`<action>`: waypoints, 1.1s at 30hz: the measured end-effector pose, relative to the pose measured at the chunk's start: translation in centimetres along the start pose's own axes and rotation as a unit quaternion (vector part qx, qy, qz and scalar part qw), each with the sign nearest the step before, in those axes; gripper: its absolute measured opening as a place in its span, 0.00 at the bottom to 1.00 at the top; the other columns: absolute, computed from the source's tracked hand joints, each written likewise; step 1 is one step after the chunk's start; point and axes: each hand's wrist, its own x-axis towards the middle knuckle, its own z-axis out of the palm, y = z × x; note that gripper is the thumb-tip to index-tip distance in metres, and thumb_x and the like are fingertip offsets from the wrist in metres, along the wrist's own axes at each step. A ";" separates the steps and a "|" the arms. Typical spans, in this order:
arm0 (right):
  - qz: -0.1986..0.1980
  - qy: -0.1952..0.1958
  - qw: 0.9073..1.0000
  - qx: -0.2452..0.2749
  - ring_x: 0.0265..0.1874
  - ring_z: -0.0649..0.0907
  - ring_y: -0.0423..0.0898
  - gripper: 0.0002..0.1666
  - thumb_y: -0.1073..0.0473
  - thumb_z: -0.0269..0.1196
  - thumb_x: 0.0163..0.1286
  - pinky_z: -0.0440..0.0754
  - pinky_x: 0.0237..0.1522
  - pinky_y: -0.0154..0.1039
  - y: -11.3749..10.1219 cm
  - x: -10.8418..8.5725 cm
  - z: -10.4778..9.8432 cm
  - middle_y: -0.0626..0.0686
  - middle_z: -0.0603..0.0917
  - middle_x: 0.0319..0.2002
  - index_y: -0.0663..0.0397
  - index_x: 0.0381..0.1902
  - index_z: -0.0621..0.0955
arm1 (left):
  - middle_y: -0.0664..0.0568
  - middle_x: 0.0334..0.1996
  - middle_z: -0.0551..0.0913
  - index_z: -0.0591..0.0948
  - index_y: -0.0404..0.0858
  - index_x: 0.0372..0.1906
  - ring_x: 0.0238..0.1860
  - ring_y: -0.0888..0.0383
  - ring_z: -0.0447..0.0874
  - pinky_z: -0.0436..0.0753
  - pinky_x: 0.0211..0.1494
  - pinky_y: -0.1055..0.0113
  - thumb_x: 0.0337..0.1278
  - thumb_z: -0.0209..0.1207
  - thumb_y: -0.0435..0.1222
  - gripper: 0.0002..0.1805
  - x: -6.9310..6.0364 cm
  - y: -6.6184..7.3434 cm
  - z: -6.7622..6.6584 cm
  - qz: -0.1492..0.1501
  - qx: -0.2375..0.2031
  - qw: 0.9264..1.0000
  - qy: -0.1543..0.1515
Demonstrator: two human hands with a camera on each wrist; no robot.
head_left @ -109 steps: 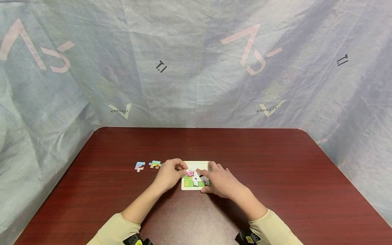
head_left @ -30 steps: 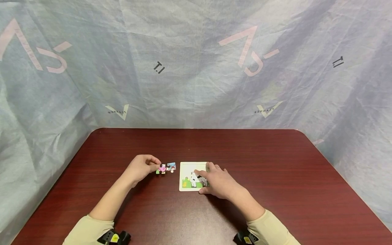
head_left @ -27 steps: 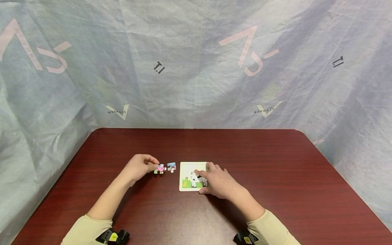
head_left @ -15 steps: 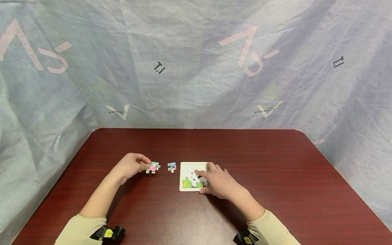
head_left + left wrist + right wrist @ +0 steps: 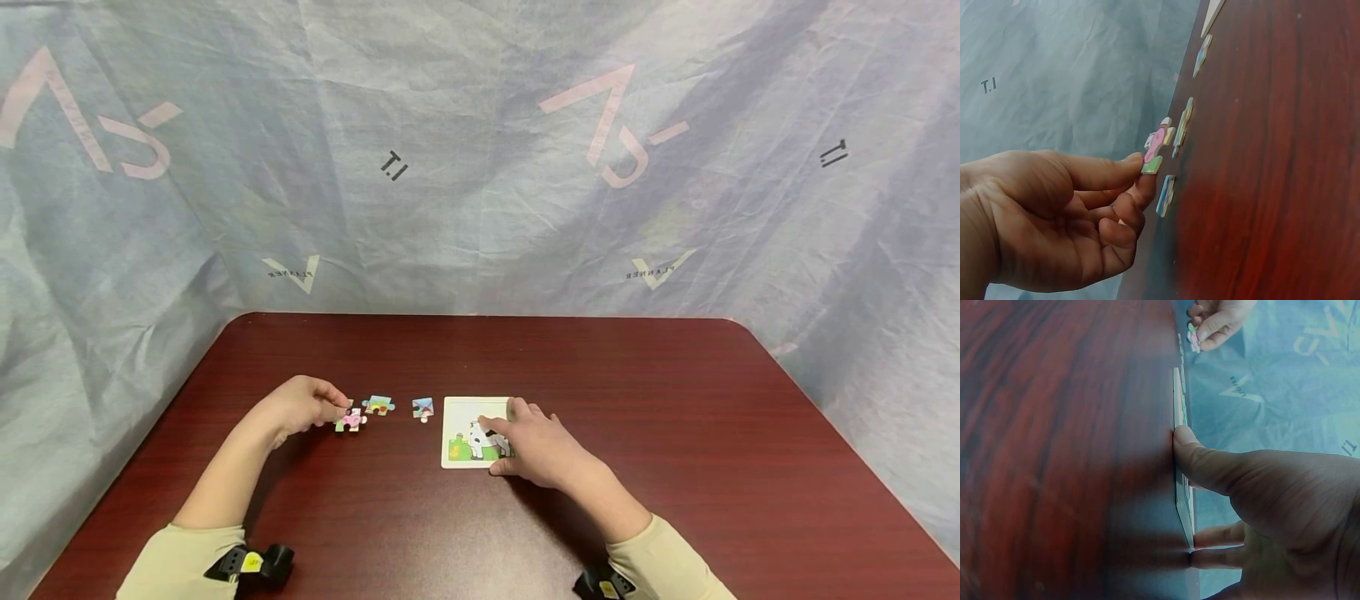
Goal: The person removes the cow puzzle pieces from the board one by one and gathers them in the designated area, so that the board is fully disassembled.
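My left hand (image 5: 303, 408) pinches a pink jigsaw puzzle piece (image 5: 350, 421) between thumb and fingers. In the left wrist view, this pink piece (image 5: 1157, 145) is tilted above the table. Loose puzzle pieces lie nearby: one with a red and yellow print (image 5: 378, 406), a blue one (image 5: 423, 408), and another piece (image 5: 1165, 196) largely hidden behind my left hand in the head view. My right hand (image 5: 543, 446) holds the light wooden puzzle tray (image 5: 447, 412), thumb at its near edge and other fingers at its far right. A cow picture (image 5: 477, 442) lies partly assembled inside, partly covered.
The dark red wooden table (image 5: 420, 525) extends around both hands. A pale grey printed cloth (image 5: 480, 167) hangs behind its far edge and at both sides. Black cameras are strapped to the left wrist (image 5: 251, 565) and right wrist (image 5: 603, 582).
From over the tray, my left hand has moved left with the pink piece, passing the blue piece and the red-and-yellow one. My right hand stays on the tray.
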 end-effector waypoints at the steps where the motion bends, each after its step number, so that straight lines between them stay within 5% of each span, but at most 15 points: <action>1: -0.001 0.001 1.000 -0.001 0.53 0.76 0.57 0.40 0.39 0.71 0.62 0.74 0.53 0.67 0.0 0.0 0.0 0.60 0.72 0.57 0.40 0.70 0.76 | 0.51 0.27 0.75 0.82 0.27 0.45 0.31 0.54 0.70 0.68 0.29 0.64 0.62 0.64 0.29 0.10 -0.1 0.0 -0.1 -0.002 0.001 1.000 -0.002; 13: -0.004 0.007 1.000 0.004 0.51 0.76 0.56 0.39 0.40 0.72 0.61 0.75 0.52 0.68 0.0 -0.1 0.0 0.59 0.72 0.55 0.41 0.69 0.77 | 0.52 0.23 0.73 0.83 0.28 0.41 0.26 0.55 0.68 0.66 0.27 0.65 0.59 0.65 0.29 0.08 -0.4 -0.4 -1.1 -0.026 0.016 0.999 -0.011; 33: -0.005 0.008 1.000 0.003 0.53 0.76 0.58 0.39 0.40 0.72 0.62 0.74 0.53 0.68 0.0 -0.1 0.0 0.60 0.72 0.57 0.40 0.70 0.76 | 0.47 0.32 0.78 0.85 0.30 0.35 0.34 0.51 0.70 0.72 0.37 0.60 0.56 0.67 0.26 0.03 -0.1 -0.9 -1.0 -0.031 0.077 0.997 0.004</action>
